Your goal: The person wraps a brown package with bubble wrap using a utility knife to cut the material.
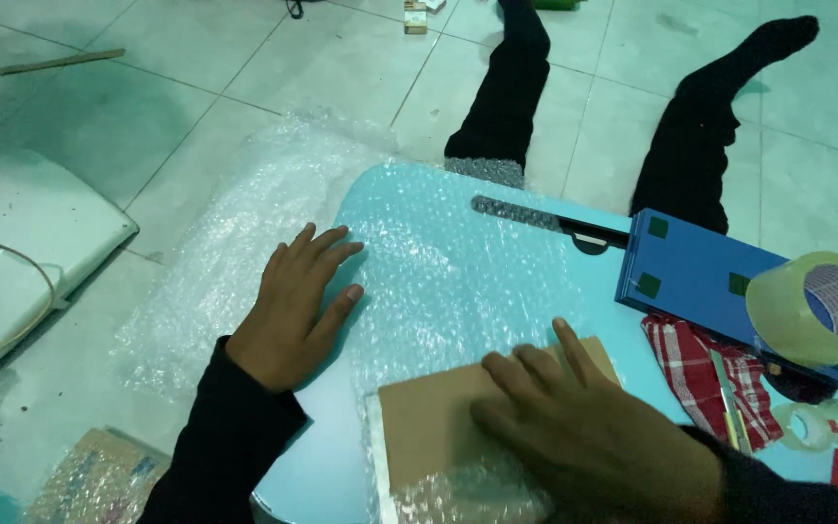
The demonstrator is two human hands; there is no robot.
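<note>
Left hand [293, 306]: open, flat on clear bubble wrap sheet [419, 262] over light-blue desk [652, 374]. Right hand [589, 432]: open, fingers spread, pressing flat brown cardboard piece [429, 422], near centre. Far right: blue box [700, 277], clear tape roll [817, 306], red checked cloth [695, 374].

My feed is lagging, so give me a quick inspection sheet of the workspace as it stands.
Surface: light blue lap table on a tiled floor.
Job's things: bubble wrap spread over the table and floor; brown cardboard-backed flat item lying on it.
Clutter: big tape roll, small tape rolls, red checked cloth, blue box.
Hands: left hand flat on the bubble wrap, fingers spread; right hand pressing on the cardboard.
Cables: thin cord over a white cushion.
Surroundings: the person's legs in black, wooden stick, small box.
</note>
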